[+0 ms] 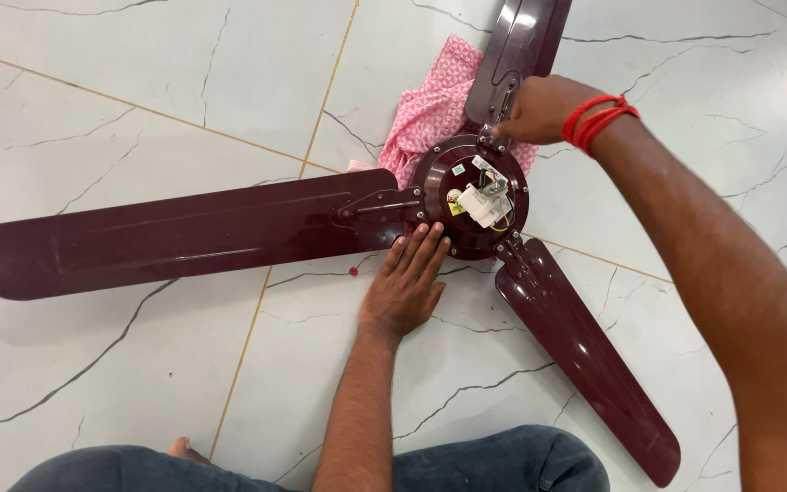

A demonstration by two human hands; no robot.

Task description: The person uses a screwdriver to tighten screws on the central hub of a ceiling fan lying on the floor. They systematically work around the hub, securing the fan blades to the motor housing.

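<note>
While the left hand lies flat on the marble floor with its fingers together, the tips are pressed right up against the near edge of the motor hub, wrist pointing back toward the person's knees. That hub is the middle of a dark maroon ceiling fan lying on the tiles, and it's got a small white part and a few wires sitting in its open centre. One blade runs off to the left of the hub, another blade angles down to the right. On the far side of the hub, the right hand, red thread band on the wrist, is curled closed at the bracket of the third blade. Can't really tell what it's pinching, fingers cover it. A pink patterned cloth is tucked under the hub's far left side. The third blade's tip is cut off by the top edge.
</note>
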